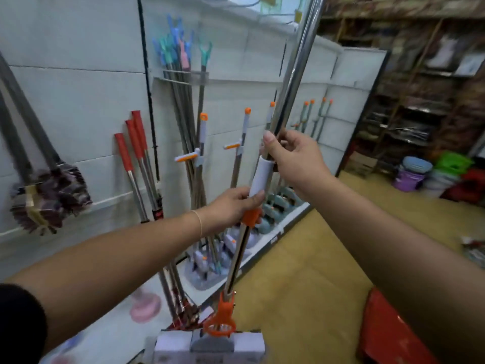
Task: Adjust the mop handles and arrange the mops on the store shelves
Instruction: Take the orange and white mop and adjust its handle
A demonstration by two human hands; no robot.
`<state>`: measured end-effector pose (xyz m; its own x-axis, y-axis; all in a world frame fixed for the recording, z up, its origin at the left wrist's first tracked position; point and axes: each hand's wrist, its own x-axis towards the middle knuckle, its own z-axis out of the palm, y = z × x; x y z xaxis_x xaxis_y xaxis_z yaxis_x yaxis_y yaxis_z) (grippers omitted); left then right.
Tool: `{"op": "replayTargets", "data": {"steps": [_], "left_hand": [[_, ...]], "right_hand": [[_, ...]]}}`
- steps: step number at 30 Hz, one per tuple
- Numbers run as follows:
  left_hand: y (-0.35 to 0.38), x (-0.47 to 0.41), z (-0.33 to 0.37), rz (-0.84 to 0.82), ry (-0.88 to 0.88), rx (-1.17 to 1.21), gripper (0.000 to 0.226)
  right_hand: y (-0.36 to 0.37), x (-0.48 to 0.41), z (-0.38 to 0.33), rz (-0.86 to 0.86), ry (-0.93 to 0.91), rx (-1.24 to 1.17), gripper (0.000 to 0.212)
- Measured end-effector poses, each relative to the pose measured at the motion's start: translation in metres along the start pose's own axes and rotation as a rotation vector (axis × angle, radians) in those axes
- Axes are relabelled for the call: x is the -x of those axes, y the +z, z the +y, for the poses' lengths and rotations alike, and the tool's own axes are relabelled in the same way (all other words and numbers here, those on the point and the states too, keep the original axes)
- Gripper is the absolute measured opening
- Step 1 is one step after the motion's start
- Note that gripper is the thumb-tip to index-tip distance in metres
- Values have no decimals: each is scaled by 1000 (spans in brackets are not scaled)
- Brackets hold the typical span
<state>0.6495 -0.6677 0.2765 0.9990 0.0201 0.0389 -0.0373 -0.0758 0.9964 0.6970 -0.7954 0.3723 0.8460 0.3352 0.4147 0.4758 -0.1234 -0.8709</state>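
I hold one sponge mop upright in front of me. Its steel handle runs up past the top of the view, and its orange fitting and grey-white sponge head sit at the bottom centre. My left hand grips the white sleeve and the orange collar below it. My right hand is closed around the steel upper tube just above the sleeve. Behind, several similar mops with orange caps lean on the white shelf wall.
Red-gripped mops and a dark feather duster stand at the left. Poles with blue and teal forks hang in a rack. A red stool sits low right, coloured buckets far right on the yellow floor.
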Motion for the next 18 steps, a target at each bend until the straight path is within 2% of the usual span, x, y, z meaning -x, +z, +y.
{"op": "replayTargets", "data": {"steps": [3, 5, 13, 18], "left_hand": [[39, -33, 5, -50, -9, -2, 26], [64, -53, 8, -90, -10, -2, 19], [148, -120, 16, -228, 16, -9, 28], [186, -153, 21, -315, 46, -26, 31]], "right_hand": [[-45, -10, 14, 38, 1, 53, 21], [-72, -15, 23, 69, -4, 92, 26], [-166, -31, 60, 170, 39, 89, 30], [-209, -37, 86, 178, 57, 137, 17]]}}
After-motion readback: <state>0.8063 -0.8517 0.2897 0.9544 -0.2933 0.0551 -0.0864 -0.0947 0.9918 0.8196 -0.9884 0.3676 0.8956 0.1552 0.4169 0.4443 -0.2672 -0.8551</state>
